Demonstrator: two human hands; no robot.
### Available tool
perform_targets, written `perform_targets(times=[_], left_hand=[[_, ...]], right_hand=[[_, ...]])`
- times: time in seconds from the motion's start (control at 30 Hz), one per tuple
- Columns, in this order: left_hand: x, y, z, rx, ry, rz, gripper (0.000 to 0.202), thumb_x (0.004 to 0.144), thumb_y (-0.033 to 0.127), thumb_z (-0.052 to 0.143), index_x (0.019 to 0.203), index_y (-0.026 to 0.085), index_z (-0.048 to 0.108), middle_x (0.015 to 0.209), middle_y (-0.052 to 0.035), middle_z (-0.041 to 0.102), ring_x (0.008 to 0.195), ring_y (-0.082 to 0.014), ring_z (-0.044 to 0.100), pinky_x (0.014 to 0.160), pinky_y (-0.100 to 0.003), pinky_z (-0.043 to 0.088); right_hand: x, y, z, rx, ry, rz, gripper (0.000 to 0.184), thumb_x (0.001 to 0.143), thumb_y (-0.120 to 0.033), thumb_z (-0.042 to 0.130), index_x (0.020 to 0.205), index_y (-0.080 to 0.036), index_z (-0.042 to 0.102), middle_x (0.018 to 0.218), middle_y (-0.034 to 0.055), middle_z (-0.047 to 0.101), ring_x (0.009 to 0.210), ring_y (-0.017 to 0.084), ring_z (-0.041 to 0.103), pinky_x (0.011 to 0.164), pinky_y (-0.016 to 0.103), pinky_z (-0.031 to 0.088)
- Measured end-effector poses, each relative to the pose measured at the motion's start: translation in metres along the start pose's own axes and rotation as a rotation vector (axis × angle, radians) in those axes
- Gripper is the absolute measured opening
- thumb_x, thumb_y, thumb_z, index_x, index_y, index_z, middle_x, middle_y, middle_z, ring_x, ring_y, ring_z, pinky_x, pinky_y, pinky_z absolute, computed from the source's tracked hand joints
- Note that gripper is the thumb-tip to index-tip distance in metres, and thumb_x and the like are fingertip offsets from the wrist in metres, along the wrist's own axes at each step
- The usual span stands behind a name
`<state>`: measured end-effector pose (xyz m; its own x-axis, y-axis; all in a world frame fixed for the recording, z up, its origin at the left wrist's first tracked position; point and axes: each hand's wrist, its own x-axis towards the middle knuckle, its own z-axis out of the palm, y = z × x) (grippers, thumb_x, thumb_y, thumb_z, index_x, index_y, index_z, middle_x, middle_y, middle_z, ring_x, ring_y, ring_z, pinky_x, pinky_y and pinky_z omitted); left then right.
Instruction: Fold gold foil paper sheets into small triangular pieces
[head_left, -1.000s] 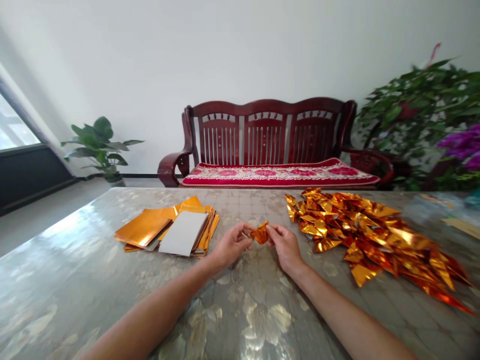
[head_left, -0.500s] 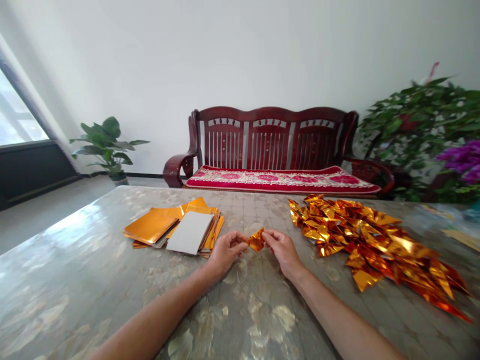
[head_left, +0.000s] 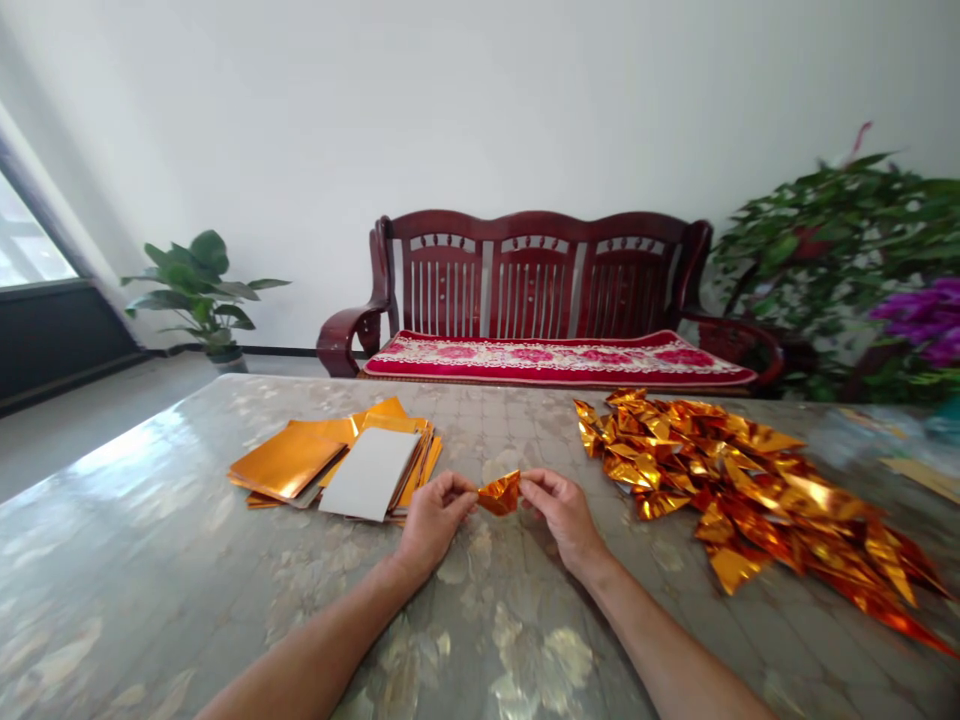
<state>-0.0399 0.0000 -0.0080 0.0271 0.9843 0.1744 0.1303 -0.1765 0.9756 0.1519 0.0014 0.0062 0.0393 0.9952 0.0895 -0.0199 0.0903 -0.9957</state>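
Observation:
Between my two hands is a small folded piece of shiny gold foil paper, boat-like with pointed ends. My left hand pinches its left tip between thumb and fingers. At the opposite tip, my right hand grips it the same way. Just beyond my left hand lies a stack of flat gold foil sheets, with a pale grey sheet face up on top. To the right of my right hand spreads a heap of folded gold foil pieces.
All of this is on a table with a glossy floral cover. Clear plastic wrapping lies at the far right. Behind the table stands a dark red wooden bench with a red patterned cushion, flanked by a potted plant and leafy greenery.
My hands have drawn slightly apart and the foil piece between them appears wider, with its folded shape more visible. The view has shifted a little.

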Motion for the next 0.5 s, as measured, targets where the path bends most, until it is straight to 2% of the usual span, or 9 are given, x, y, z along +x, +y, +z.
perform_targets(times=[0.17,0.3,0.5], left_hand=[[0.0031,-0.0027,-0.0023,-0.017,0.012,0.014,0.018,0.075,0.034,0.068,0.077,0.019,0.058,0.062,0.0041,0.059,0.054,-0.0114,0.056,0.053,-0.022,0.044],[0.0046,-0.0039,-0.0041,0.116,0.011,0.106,0.011,0.078,0.027,0.065,0.081,0.018,0.059,0.066,0.0041,0.059,0.057,-0.0105,0.054,0.057,-0.021,0.044],[0.0022,-0.0012,-0.0077,0.306,-0.027,0.223,0.006,0.083,0.021,0.059,0.088,0.020,0.061,0.075,0.0024,0.065,0.067,-0.0125,0.060,0.066,-0.023,0.046]], right_hand=[[0.0008,0.0014,-0.0032,0.021,-0.001,0.009,0.036,0.076,-0.053,0.065,0.082,-0.018,0.073,0.077,0.0037,0.071,0.062,0.015,0.056,0.051,0.024,0.037],[0.0004,0.0016,-0.0052,0.065,0.039,-0.022,0.035,0.075,-0.049,0.067,0.093,-0.019,0.073,0.085,0.0042,0.071,0.069,0.016,0.058,0.057,0.025,0.041],[-0.0020,-0.0018,-0.0066,-0.020,-0.056,-0.041,0.037,0.077,-0.044,0.067,0.104,-0.020,0.071,0.092,0.0039,0.071,0.079,0.018,0.061,0.065,0.028,0.045]])
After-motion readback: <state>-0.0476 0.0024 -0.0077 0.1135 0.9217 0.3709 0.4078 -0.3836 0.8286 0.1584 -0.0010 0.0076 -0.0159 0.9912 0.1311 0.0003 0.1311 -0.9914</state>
